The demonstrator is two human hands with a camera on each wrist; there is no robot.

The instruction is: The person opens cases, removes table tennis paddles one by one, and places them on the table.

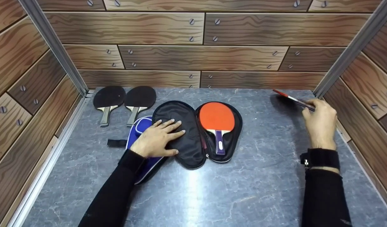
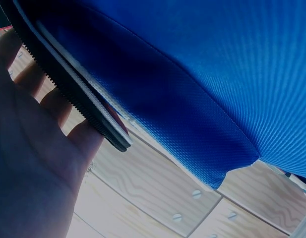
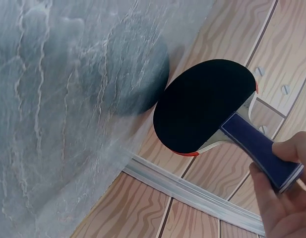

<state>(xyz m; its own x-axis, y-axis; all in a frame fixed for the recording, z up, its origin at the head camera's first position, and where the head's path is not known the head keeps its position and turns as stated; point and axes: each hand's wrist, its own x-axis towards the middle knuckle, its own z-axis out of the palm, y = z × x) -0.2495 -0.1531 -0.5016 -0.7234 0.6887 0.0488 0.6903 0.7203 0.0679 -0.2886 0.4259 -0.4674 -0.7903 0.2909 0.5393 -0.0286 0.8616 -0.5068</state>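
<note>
My left hand (image 1: 157, 138) rests with fingers spread on the black cover (image 1: 192, 149) of an unzipped paddle case. In the case's other half (image 1: 236, 126) lies an orange-faced table tennis paddle (image 1: 217, 116) with a purple handle. A blue case (image 1: 152, 162) with white piping is partly hidden under my left hand and the black cover. At the right, my right hand (image 1: 321, 121) pinches the handle of another table tennis paddle (image 3: 207, 104), tilted almost edge-on in the head view. The right wrist view shows its black face and purple-blue handle between thumb and fingers.
Two black-faced paddles lie at the back left, one (image 1: 109, 97) beside the other (image 1: 139, 97). A black strap (image 1: 116, 142) sticks out left of the blue case. Wood-patterned walls (image 1: 162, 56) with metal corner posts (image 1: 348, 50) surround the grey marbled table (image 1: 259, 189).
</note>
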